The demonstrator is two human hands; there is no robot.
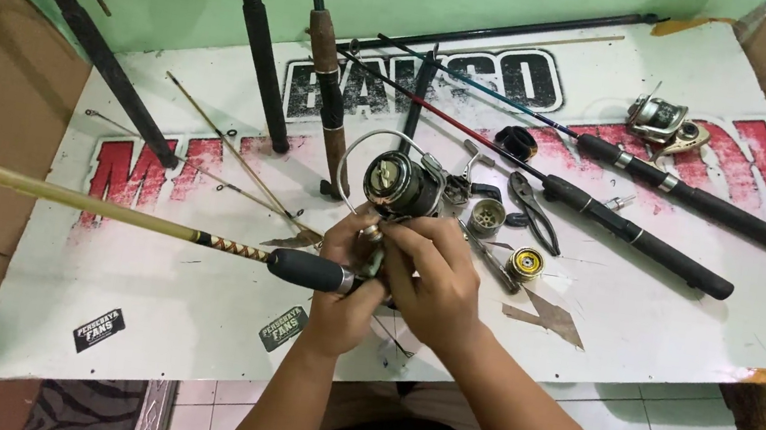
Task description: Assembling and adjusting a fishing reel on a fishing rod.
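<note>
gripping reel above white sign

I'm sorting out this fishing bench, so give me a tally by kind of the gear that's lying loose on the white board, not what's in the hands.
Rods lying flat with black grips: 2
Loose reels: 1
Pliers: 1
Small round spool-like parts: 2
Total: 6
The reel and the yellow rod at the hands are left out, as are the rods leaning on the wall.
</note>
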